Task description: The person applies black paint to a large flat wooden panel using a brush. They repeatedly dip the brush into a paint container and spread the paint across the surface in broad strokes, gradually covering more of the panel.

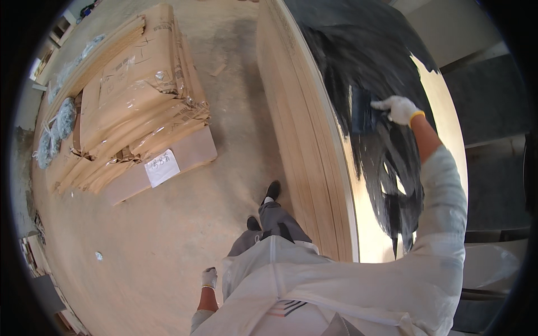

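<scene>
Head view: the right hand (pixel 400 109) reaches far forward and to the right, its forearm running up from a pale, rolled sleeve (pixel 443 196); the white glove with a yellow cuff points leftward, palm down, its fingers clamped on the right edge of one dark, flat, rectangular applicator (pixel 363 111); that applicator lies just left of the knuckles, against the top face of one panel (pixel 358 42); black, streaky coating covers much of this face, while cream patches show along its right edge and near end.

The left hand (pixel 209 277), in the second of two white gloves, hangs low beside the body; whether its fingers are together or apart I cannot tell.

Beneath the panel stands one stack of boards (pixel 300 134), the layers too blurred to count; to its left, two dark shoes (pixel 273 192) stand on the dusty floor (pixel 140 252); farther left lies one pile of flat cardboard packages (pixel 134 73), with one white paper sheet (pixel 162 168) on its near side and clear plastic bundles (pixel 56 134) along its left.
</scene>
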### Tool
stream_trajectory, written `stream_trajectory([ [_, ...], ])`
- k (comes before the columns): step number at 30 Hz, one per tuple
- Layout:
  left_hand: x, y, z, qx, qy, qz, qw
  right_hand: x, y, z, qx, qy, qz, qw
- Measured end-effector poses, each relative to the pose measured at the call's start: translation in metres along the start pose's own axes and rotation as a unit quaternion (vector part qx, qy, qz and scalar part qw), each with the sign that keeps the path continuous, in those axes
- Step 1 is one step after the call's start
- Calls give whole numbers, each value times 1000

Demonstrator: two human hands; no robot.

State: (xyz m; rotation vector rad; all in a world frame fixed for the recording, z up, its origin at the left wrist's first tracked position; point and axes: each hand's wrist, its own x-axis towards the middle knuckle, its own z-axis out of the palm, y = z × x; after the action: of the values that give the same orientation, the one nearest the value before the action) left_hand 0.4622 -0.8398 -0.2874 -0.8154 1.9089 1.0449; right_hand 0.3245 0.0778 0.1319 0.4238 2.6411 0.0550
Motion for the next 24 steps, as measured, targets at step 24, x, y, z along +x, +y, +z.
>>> stream_trajectory([
  [24, 21, 122, 55, -54, -18, 78, 995, -6, -18, -9, -46, -66, -79, 994],
])
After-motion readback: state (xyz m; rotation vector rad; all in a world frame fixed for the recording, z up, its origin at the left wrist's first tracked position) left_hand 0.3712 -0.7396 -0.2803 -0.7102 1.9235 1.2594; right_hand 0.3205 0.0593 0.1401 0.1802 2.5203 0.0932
